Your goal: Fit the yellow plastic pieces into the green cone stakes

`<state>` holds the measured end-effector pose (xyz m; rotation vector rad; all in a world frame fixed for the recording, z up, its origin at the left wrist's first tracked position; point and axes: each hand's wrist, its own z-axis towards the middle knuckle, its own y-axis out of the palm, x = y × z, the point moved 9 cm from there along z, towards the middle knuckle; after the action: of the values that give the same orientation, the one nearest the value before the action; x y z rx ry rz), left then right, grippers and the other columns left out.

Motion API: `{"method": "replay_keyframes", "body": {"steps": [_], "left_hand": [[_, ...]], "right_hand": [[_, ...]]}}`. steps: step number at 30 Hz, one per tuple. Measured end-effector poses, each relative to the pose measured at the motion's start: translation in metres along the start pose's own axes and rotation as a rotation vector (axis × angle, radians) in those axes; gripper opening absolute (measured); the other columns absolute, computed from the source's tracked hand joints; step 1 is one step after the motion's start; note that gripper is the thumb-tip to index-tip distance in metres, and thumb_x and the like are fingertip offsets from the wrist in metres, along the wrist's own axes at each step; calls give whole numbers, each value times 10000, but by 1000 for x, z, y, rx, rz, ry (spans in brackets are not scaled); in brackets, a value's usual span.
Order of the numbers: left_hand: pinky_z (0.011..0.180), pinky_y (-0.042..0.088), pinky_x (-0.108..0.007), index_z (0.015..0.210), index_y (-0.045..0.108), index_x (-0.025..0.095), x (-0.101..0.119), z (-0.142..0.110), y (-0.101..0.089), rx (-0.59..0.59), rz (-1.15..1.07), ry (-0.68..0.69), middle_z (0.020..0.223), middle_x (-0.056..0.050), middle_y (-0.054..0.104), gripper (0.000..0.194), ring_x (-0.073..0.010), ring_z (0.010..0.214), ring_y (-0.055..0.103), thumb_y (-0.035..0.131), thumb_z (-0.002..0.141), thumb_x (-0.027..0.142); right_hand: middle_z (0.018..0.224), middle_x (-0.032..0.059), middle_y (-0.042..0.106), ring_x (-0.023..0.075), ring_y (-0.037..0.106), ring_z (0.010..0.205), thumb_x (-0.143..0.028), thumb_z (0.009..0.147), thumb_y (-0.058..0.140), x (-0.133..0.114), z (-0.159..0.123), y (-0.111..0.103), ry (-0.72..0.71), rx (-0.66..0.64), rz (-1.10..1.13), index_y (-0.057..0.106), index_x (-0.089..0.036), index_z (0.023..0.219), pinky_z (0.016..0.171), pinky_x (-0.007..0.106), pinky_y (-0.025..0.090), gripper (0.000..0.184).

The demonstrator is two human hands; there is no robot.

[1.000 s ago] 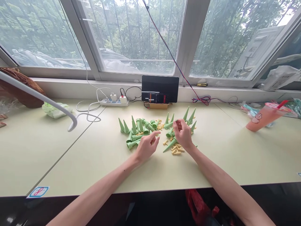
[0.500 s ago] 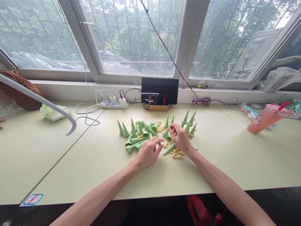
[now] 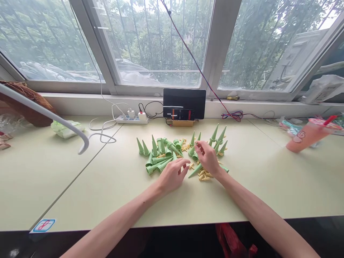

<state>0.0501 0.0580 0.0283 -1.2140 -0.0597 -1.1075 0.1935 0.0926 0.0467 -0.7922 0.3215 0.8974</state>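
My left hand hovers low over the front of the pile, fingers curled, with a gap between thumb and fingertips and nothing visible in it. Beside it lie several green hollow plastic spikes, jumbled together, some standing on their wide ends. My right hand reaches among more upright green spikes, its thumb and fingers drawn together near their tips. Whatever the pinch holds is too small or hidden to make out. Small yellow plastic pieces lie below the right hand, and others sit behind, between the two groups.
A black tablet leans at the back, with a phone before it. At the back left are a power strip and a white cable. A cup with a pink drink stands right; a white curved bar crosses the left.
The whole view has shifted slightly, so everything appears a little further right. Both hands stay almost in place, with only slight finger motion.
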Motion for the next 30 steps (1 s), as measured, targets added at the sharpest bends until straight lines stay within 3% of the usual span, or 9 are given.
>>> {"method": "replay_keyframes", "body": {"steps": [9, 15, 20, 24, 27, 30], "left_hand": [[608, 436, -243, 1043, 656, 193, 0, 0, -2, 1, 15, -8, 887, -26, 704, 183, -92, 526, 509, 497, 959, 228], [624, 432, -245, 1021, 664, 191, 1, 0, 1, -31, 30, -9, 869, -28, 709, 199, -104, 549, 534, 478, 966, 233], [639, 410, -240, 985, 662, 193, 0, 1, 2, -46, 41, 10, 776, -3, 672, 207, -110, 574, 521, 456, 966, 212], [569, 357, -225, 1042, 656, 195, -7, 0, 1, -24, 58, -24, 542, 68, 485, 204, -100, 481, 403, 477, 948, 213], [533, 324, -218, 1040, 660, 196, -12, 0, -4, 41, 67, -39, 487, 93, 379, 198, -92, 442, 339, 492, 939, 224], [522, 333, -212, 1017, 664, 194, -16, 0, -13, 138, 59, -34, 515, 80, 433, 180, -89, 457, 382, 509, 934, 233]], "right_hand": [[755, -17, 566, 109, 499, 527, -299, 982, 483, 0, -2, -7, 69, 70, 96, 515, -200, 1149, 515, 240, 432, 197], [684, -24, 551, 110, 497, 525, -260, 967, 487, -14, -6, -12, 24, 135, 70, 545, -202, 1018, 519, 234, 418, 96], [628, -29, 537, 106, 456, 506, -223, 948, 489, -22, -11, 9, -36, -13, 80, 588, -194, 930, 518, 234, 389, 105], [575, -53, 475, 98, 407, 483, -232, 949, 487, -22, -16, 22, -31, -107, 105, 594, -197, 910, 510, 226, 363, 120], [564, -64, 445, 96, 390, 480, -263, 962, 477, -21, -18, 30, -12, -180, 144, 570, -200, 914, 505, 220, 348, 123], [579, -65, 437, 93, 387, 483, -302, 987, 443, -20, -19, 36, 6, -227, 193, 511, -204, 875, 494, 211, 332, 164]]}}
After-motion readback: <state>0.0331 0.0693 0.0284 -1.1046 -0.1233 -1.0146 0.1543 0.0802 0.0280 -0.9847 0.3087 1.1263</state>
